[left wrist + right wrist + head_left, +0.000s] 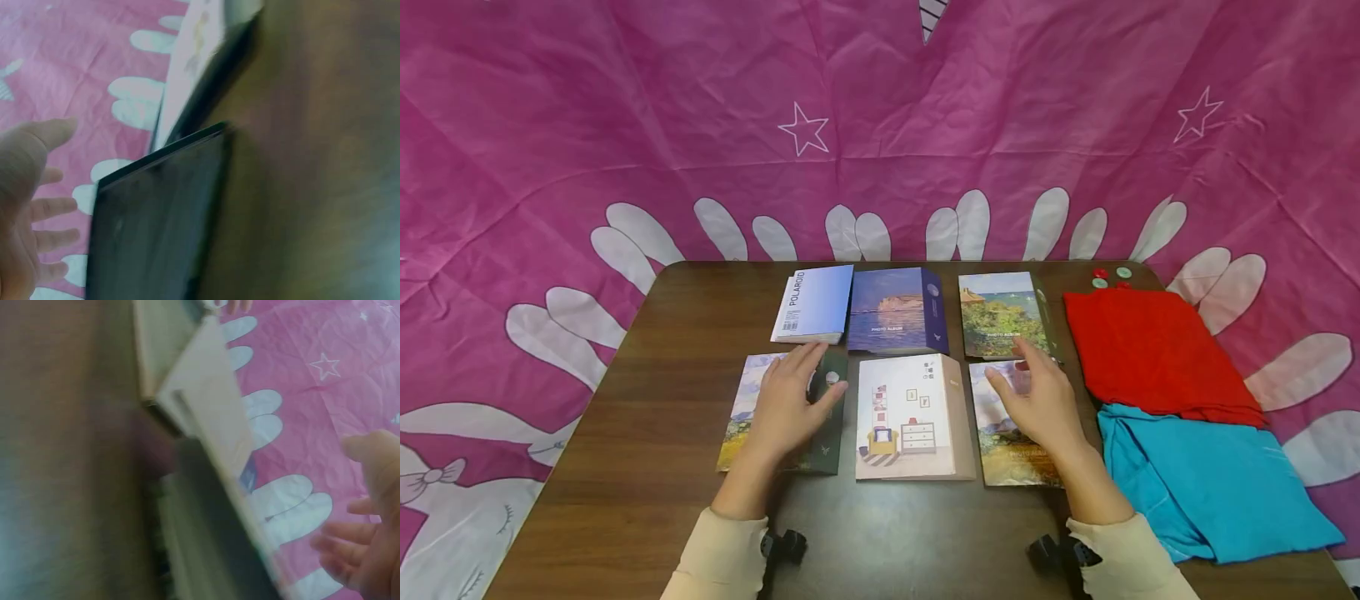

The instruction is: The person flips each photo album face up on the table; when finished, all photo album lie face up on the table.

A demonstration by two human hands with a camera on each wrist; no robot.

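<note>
My left hand [792, 407] is over the front-left photo album [831, 433], which has a landscape cover and a dark green spine. Its fingers are spread and hold nothing; in the left wrist view they show apart from the dark album side [156, 225]. Over the front-right photo album [1011, 462], with its painted landscape cover, is my right hand [1039, 402], fingers loosely extended and holding nothing. Between the hands lies a cream album [891, 417] with furniture drawings. Behind are a pale blue POLAROID album [823, 300], a purple seascape album [887, 312] and a green coastal album [1003, 321].
A folded red cloth [1157, 354] lies at the table's right, with a folded blue cloth [1210, 483] in front, overlapping it. Several small red and green discs [1123, 272] lie at the back right. A pink patterned curtain [880, 125] hangs behind the brown table [625, 450].
</note>
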